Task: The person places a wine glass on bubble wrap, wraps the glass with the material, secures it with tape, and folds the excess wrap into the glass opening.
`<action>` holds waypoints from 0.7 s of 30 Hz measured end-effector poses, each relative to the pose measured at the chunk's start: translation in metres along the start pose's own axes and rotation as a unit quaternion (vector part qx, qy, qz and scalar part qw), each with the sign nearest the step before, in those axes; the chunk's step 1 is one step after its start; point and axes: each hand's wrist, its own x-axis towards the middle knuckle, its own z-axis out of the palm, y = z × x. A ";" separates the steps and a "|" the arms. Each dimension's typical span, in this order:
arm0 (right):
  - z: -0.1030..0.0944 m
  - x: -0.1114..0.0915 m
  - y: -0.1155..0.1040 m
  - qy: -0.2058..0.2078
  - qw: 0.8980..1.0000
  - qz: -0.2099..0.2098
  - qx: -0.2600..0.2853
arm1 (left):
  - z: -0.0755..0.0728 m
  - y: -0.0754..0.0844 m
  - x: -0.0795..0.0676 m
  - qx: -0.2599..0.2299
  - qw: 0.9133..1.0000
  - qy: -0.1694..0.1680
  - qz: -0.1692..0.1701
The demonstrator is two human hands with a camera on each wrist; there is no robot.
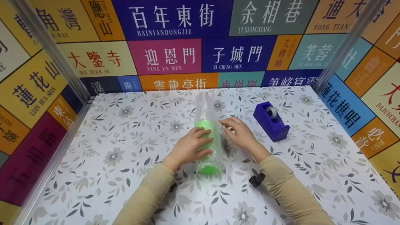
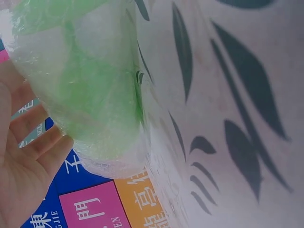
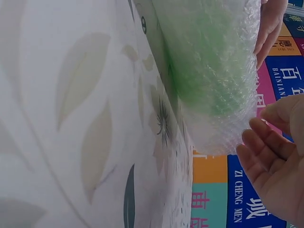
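Observation:
A bright green cylinder-shaped object wrapped in clear bubble wrap (image 1: 208, 161) lies lengthwise in the middle of the table; its exact kind is hidden by the wrap. Spare wrap extends past its far end. My left hand (image 1: 190, 146) rests on the roll from the left, fingers spread over the top. To the right of the wrap, my right hand (image 1: 240, 133) hovers with loosely bent fingers and nothing in it. In the right wrist view, the fingertips of that hand (image 3: 278, 164) are close to the bubble wrap (image 3: 218, 71); whether they touch it I cannot tell.
A blue tape dispenser (image 1: 272, 122) with a roll of clear tape (image 1: 271, 112) stands to the right of my right hand. The table (image 1: 125, 187) has a floral cover. Printed panels (image 1: 168, 56) rise behind it and on both sides.

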 end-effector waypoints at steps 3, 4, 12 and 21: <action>0.002 0.000 0.001 -0.006 1.000 0.018 0.015 | -0.001 -0.001 0.001 -0.006 1.000 0.004 0.000; 0.002 0.000 0.001 -0.008 1.000 0.021 0.020 | -0.001 -0.001 0.001 -0.007 1.000 0.006 -0.001; 0.004 0.001 0.000 -0.020 0.997 0.056 0.047 | -0.003 -0.002 0.003 -0.021 0.999 0.018 -0.033; 0.007 0.005 0.004 -0.056 0.983 0.133 0.118 | -0.005 -0.011 0.007 -0.069 0.985 0.055 -0.149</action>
